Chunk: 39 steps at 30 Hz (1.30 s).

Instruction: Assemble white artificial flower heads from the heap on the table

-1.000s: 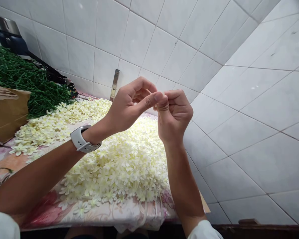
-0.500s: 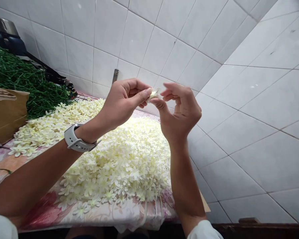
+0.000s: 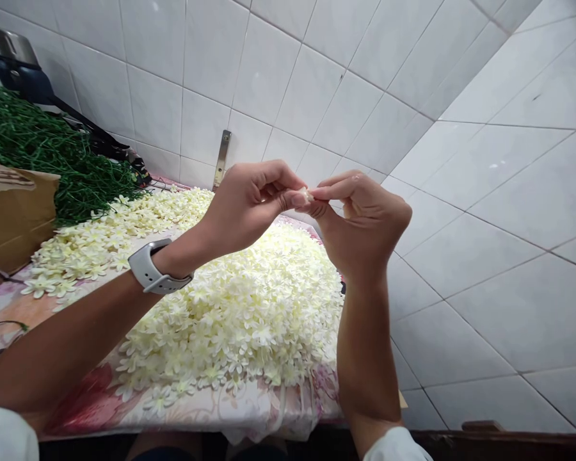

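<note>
Between my two hands, above the table, is a small cream-white artificial flower (image 3: 307, 194), mostly covered by fingertips. My left hand (image 3: 259, 198), with a pale watch on its wrist, pinches the flower from the left between thumb and forefinger. From the right, my right hand (image 3: 360, 214) closes thumb and forefinger on the flower's other side. Below both hands spreads a large heap of loose white-yellow artificial flowers (image 3: 249, 307).
The table has a floral plastic cover (image 3: 211, 410). At the left are green plastic stems (image 3: 52, 150), a brown paper bag (image 3: 19, 211) and a dark blue flask (image 3: 22, 70). White tiled walls (image 3: 499, 256) rise behind and at the right. A metal bracket (image 3: 222, 157) stands at the back.
My right hand's fingers have gone from apart to pinched on the flower. Both hands have shifted slightly right in view, and less of the flower shows.
</note>
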{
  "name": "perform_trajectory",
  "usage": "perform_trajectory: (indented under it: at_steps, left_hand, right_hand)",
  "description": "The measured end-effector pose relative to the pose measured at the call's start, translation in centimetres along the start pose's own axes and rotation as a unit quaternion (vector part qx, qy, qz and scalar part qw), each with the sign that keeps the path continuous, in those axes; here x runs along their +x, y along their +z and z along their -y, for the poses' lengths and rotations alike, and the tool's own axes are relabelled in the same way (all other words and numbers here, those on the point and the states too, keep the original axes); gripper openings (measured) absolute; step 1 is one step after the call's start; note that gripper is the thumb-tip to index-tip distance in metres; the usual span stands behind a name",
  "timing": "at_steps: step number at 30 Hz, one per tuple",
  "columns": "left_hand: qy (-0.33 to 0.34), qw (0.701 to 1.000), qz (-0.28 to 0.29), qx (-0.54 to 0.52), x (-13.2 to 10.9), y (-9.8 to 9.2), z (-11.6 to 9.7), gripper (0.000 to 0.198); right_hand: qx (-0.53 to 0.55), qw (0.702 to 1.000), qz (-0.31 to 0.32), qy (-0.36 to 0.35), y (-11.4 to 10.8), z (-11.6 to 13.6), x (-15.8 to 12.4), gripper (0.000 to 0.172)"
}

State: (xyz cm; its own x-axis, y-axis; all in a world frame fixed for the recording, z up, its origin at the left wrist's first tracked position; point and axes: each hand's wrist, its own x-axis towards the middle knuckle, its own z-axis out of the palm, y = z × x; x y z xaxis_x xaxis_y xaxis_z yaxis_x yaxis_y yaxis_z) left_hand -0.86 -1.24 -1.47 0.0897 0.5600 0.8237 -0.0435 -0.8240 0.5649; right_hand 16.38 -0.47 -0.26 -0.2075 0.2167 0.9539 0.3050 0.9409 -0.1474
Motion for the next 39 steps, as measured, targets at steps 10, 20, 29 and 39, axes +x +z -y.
perform_trajectory:
  at_steps: [10,20,29,39]
  left_hand:
    - [0.159,0.964,-0.075,0.197,-0.5,0.4,0.1,0.023]
    - [0.126,0.973,-0.121,0.153,-0.6,0.6,0.0,0.019]
    - [0.009,0.993,-0.095,-0.065,0.1,0.7,-0.3,0.029]
    - [-0.026,0.983,-0.13,-0.125,-1.0,2.3,0.1,0.034]
  right_hand:
    - [-0.143,0.984,-0.012,-0.108,1.2,1.8,0.0,0.027]
    - [-0.035,0.996,-0.062,-0.049,2.3,0.5,-0.6,0.018]
    - [0.088,0.994,-0.02,0.056,1.3,0.4,-0.1,0.011]
    - [-0.025,0.991,-0.129,-0.02,3.6,-0.2,-1.2,0.014]
